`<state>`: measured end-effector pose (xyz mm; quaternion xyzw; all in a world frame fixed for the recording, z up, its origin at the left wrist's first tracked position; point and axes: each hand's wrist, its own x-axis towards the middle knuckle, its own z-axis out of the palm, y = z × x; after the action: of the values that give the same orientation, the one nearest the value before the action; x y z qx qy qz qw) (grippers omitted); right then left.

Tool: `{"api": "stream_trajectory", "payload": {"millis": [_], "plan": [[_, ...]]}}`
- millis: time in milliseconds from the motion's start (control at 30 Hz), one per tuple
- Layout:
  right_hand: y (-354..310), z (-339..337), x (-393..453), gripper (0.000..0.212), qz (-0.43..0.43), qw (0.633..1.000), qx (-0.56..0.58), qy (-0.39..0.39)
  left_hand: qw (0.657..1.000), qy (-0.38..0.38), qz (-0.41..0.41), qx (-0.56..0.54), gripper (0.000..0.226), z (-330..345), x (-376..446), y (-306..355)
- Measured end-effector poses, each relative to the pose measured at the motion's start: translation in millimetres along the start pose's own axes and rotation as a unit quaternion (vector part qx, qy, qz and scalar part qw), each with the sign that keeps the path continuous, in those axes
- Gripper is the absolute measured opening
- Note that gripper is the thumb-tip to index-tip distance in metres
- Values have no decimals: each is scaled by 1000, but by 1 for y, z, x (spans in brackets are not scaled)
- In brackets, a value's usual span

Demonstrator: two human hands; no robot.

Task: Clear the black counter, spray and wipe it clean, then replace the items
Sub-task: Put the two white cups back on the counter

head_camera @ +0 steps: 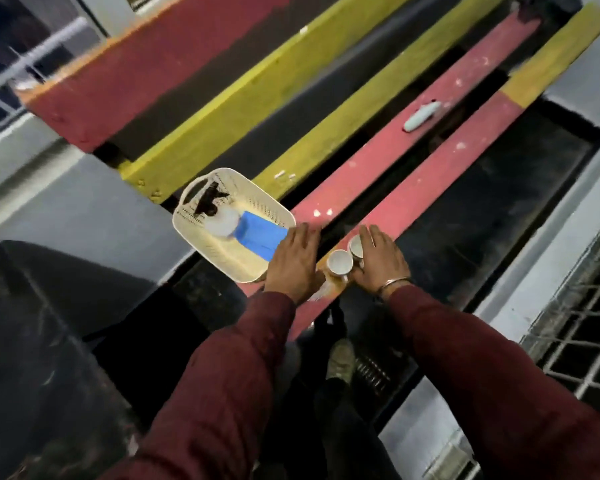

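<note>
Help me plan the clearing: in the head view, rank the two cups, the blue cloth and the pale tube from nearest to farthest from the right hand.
1. Two cups, against the right hand.
2. Blue cloth, in the basket, leftward.
3. Pale tube, far up the red plank.

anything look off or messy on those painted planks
Yes. White flecks and smears dot the pink plank, and a pale smear sits below the left hand. The basket overhangs the plank's edge, so it looks precarious.
</note>
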<state>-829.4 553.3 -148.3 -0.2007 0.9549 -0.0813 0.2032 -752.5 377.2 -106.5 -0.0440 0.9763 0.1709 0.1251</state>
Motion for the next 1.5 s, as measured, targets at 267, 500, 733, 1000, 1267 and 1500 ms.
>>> {"api": "stream_trajectory", "payload": {"millis": [267,500,733,1000,1267,1500], "plan": [[57,71,73,95,-12,996,-8,-84,990,-138,9,36,93,102,77,1],[63,100,104,74,-11,995,22,-97,990,-133,25,35,94,151,99,-7],[46,76,91,63,19,998,51,-36,993,-94,-50,-56,70,126,82,-5],[-62,-17,23,64,12,991,102,82,928,84,-159,-326,68,-1,-25,-16],[-254,-92,-95,65,-107,966,174,157,850,210,-218,-431,56,-130,-201,-107],[-430,-113,-196,64,-131,945,280,108,729,306,-214,-574,53,-208,-369,-181]]}}
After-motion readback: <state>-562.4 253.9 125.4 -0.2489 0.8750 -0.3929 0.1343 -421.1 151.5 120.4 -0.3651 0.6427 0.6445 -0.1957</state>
